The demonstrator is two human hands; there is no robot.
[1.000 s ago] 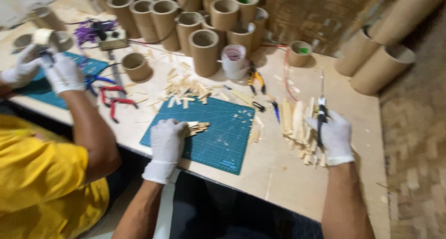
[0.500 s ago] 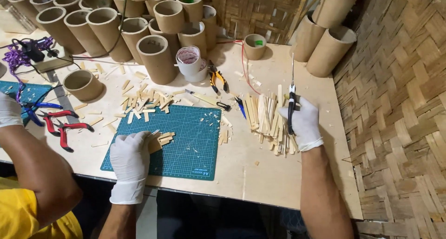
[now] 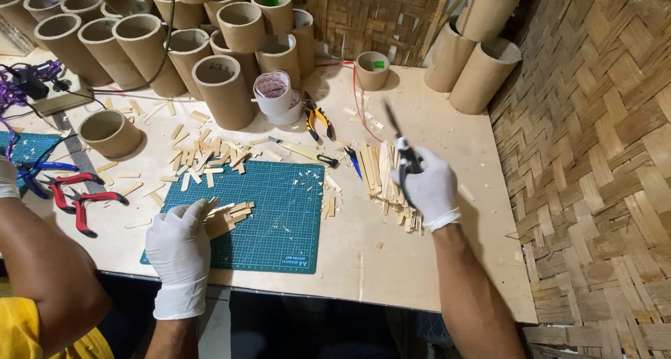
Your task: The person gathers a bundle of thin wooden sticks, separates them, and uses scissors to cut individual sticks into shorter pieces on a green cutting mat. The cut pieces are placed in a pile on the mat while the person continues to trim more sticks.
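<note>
My left hand (image 3: 180, 244), in a white glove, rests on the green cutting mat (image 3: 279, 212) and presses on a small bundle of short wooden sticks (image 3: 232, 215). My right hand (image 3: 426, 188), also gloved, is raised above a pile of long wooden strips (image 3: 377, 170) and grips a pair of black scissors (image 3: 400, 142) that points up and away from me. More cut wooden pieces (image 3: 206, 156) lie scattered just beyond the mat.
Many cardboard tubes (image 3: 224, 90) stand along the back of the plywood table (image 3: 419, 261). Tape rolls (image 3: 274, 93), yellow-handled pliers (image 3: 318, 121), red pliers (image 3: 77, 198) lie about. Another person's arm (image 3: 42, 261) in a yellow shirt reaches in at the left. A woven bamboo wall (image 3: 601, 156) is to the right.
The view has swung right. My right hand lifted the scissors off the strip pile and tilted them. My left hand stays on the sticks on the mat.
</note>
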